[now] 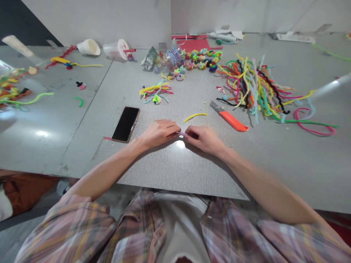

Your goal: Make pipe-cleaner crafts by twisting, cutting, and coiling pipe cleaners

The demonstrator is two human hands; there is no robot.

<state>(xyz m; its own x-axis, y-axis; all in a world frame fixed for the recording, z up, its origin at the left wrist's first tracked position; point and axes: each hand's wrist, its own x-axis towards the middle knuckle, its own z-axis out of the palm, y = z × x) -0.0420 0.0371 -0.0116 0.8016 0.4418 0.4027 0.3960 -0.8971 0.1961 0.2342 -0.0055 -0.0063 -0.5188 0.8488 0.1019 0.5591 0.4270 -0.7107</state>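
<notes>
My left hand [163, 132] and my right hand [204, 138] meet in front of me, low over the grey table. Between their fingertips runs a short pale lilac pipe cleaner [182, 134], pinched at one end by each hand. Most of it is hidden by the fingers. Just beyond them lies a short yellow pipe cleaner [195, 116]. To the right of that rests an orange utility knife [231, 118] with its blade end pointing away to the left. A black-screened phone [125, 124] lies left of my left hand.
A large heap of coloured pipe cleaners [253, 87] spreads at the right. A small bundle of them [156, 91] lies ahead. Behind it are many small pipe-cleaner pieces [201, 59], a clear plastic bottle [170, 60] and cups [89, 47] near the partition.
</notes>
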